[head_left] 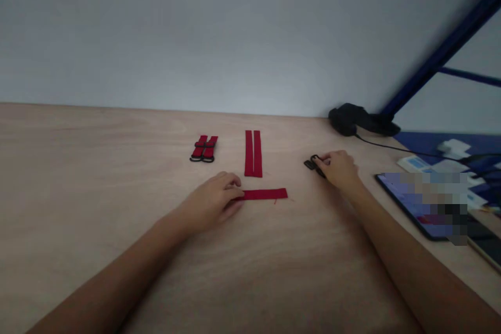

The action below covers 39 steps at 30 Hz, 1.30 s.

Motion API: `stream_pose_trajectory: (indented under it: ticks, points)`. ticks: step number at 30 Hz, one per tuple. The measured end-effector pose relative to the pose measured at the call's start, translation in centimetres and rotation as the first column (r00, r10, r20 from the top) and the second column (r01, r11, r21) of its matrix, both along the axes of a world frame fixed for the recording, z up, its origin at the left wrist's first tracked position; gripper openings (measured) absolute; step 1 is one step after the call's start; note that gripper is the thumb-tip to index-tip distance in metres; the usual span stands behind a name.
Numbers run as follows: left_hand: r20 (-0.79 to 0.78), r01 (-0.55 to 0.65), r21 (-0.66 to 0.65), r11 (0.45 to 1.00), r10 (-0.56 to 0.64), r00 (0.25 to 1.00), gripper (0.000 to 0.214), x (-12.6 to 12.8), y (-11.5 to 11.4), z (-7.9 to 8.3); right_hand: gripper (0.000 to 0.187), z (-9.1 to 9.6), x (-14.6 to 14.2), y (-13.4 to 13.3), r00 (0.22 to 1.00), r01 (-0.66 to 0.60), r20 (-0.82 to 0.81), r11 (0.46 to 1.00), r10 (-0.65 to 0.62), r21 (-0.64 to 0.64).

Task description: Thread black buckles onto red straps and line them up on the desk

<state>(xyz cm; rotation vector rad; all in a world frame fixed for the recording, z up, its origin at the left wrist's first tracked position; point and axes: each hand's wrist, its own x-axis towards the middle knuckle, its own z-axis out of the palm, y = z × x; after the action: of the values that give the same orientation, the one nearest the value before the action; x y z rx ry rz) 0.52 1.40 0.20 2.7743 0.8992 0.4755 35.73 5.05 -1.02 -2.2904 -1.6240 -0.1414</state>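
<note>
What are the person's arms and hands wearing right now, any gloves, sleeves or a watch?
The left hand and right hand are bare, without gloves, and the left forearm and right forearm have no sleeves. No watch, bracelet, ring or cable shows on either arm.

The bench has a light wood-grain top. Items on it, from left to right: a pair of red webbing straps fitted with black buckles; two parallel red strips, laid lengthwise; a crosswise red strip, nearer the front; a loose black buckle; a black corded device, at the rear edge; a tablet, angled, with a blue mat behind it.
</note>
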Motion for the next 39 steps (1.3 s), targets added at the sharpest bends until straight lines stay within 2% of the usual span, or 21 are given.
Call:
stream_pose_trajectory:
  ticks: [3, 5, 7, 8, 10, 12, 14, 16, 19, 23, 28, 30, 36, 39]
  points:
    - [0.014, -0.04, 0.015, 0.999, 0.04, 0.999, 0.022, -0.2, 0.3, 0.2, 0.025, 0.7, -0.5, -0.2, 0.998, -0.036, -0.047, 0.997, 0.039, 0.074]
    - [0.043, -0.04, 0.013, 0.999, 0.039, 0.998, 0.021, -0.1, 0.2, 0.3, 0.022, 1.3, -1.7, -0.8, 0.988, -0.104, -0.088, 0.975, 0.123, 0.196]
    - [0.083, -0.01, -0.012, 1.0, 0.011, 0.997, 0.021, 0.2, 0.1, 0.3, 0.019, 1.8, -3.5, -1.8, 0.957, -0.219, -0.099, 0.907, 0.271, 0.36]
    - [0.114, 0.003, -0.029, 1.0, 0.001, 0.993, 0.02, 0.4, -0.1, 0.2, 0.02, 2.0, -4.7, -2.3, 0.929, -0.282, -0.111, 0.87, 0.353, 0.404]
    - [0.186, -0.002, -0.07, 0.998, 0.015, 0.982, 0.02, 1.1, -0.4, 0.0, 0.019, 2.0, -7.2, -3.6, 0.877, -0.353, -0.166, 0.839, 0.451, 0.414]
    - [0.261, -0.051, -0.111, 0.993, 0.078, 0.962, 0.027, 1.8, -0.6, -0.3, 0.013, 1.9, -9.7, -4.8, 0.805, -0.391, -0.311, 0.846, 0.505, 0.362]
    - [0.301, -0.083, -0.135, 0.987, 0.121, 0.946, 0.037, 2.4, -0.8, -0.5, 0.009, 1.6, -11.5, -5.7, 0.711, -0.471, -0.395, 0.812, 0.581, 0.346]
    - [0.306, -0.071, -0.131, 0.989, 0.108, 0.946, 0.04, 2.8, -0.9, -0.8, 0.008, 1.3, -12.6, -6.3, 0.644, -0.535, -0.44, 0.779, 0.626, 0.326]
    - [0.297, -0.044, -0.119, 0.992, 0.078, 0.952, 0.041, 3.2, -0.8, -1.1, 0.009, 1.0, -13.1, -6.6, 0.599, -0.597, -0.451, 0.745, 0.661, 0.299]
    - [0.334, -0.117, -0.139, 0.983, 0.158, 0.929, 0.039, 3.4, -0.7, -1.5, 0.013, 1.0, -12.9, -6.7, 0.565, -0.651, -0.43, 0.701, 0.704, 0.291]
    - [0.342, -0.12, -0.117, 0.986, 0.154, 0.927, 0.035, 3.4, -0.7, -1.4, 0.017, 1.3, -12.7, -6.8, 0.449, -0.736, -0.44, 0.601, 0.778, 0.313]
    - [0.323, -0.125, -0.106, 0.986, 0.153, 0.934, 0.036, 3.4, -0.8, -1.2, 0.019, 1.4, -12.6, -6.8, 0.413, -0.753, -0.458, 0.578, 0.787, 0.314]
    - [0.291, -0.124, -0.128, 0.984, 0.156, 0.944, 0.045, 3.5, -1.1, -1.0, 0.021, 1.4, -11.9, -6.3, 0.39, -0.76, -0.464, 0.563, 0.795, 0.326]
    - [0.286, -0.163, -0.162, 0.973, 0.204, 0.936, 0.045, 3.3, -1.0, -1.2, 0.026, 1.4, -11.3, -5.8, 0.433, -0.758, -0.414, 0.572, 0.801, 0.313]
